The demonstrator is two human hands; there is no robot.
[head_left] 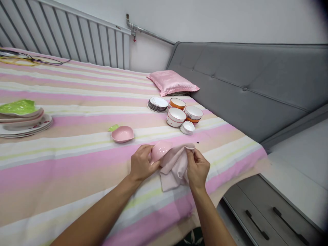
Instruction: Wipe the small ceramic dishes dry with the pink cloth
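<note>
Left hand (141, 164) is closed around a small pink bowl (160, 150), tipped on its side, held just above the bed (77, 102). Right hand (196, 168) pinches a pale pink cloth (174, 167) by its top edge; the cloth touches the bowl and drapes down onto the striped cover. Looks like the wiping step, bowl mid-clean.

Next move, as I judge it: work the cloth round the bowl's inside while the left hand turns it. Needs a firm grip, since glazed ceramic is slick.

Both hands sit near the bed's near right corner, so the edge is close on the right, with a grey drawer unit (261, 212) below. A drop there would be bad.

Open striped surface lies left and near. A second pink bowl (122, 133) lies just far-left. A cluster of white and orange bowls (183, 116) sits farther off beside a stack of small plates (158, 104). A plate stack (23, 119) is at the far left edge, well apart.
</note>
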